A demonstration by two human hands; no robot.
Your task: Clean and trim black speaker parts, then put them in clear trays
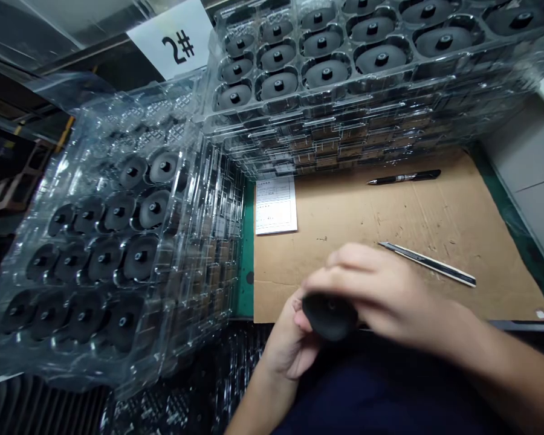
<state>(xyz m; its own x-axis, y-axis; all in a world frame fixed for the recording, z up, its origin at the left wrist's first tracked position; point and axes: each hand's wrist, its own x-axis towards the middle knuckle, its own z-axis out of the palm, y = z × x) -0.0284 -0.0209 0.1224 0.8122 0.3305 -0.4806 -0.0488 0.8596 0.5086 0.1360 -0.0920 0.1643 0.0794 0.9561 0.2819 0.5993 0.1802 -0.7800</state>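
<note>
We see a black round part (329, 315) pressed between the left hand (289, 341) and right hand (372, 289), near the edge of the cardboard sheet (435, 223). It seems light, slightly soft; we think its rim gives best hold.

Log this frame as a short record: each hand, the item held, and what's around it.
Left hand: cupped under the black round part, fingers against it
Right hand: over the same part, fingers curled across its top
Work surface: cardboard sheet on a green mat
On the cardboard: utility knife, black pen, paper slip
Around: stacked clear plastic trays holding more black round parts; sign reading 2#
</note>
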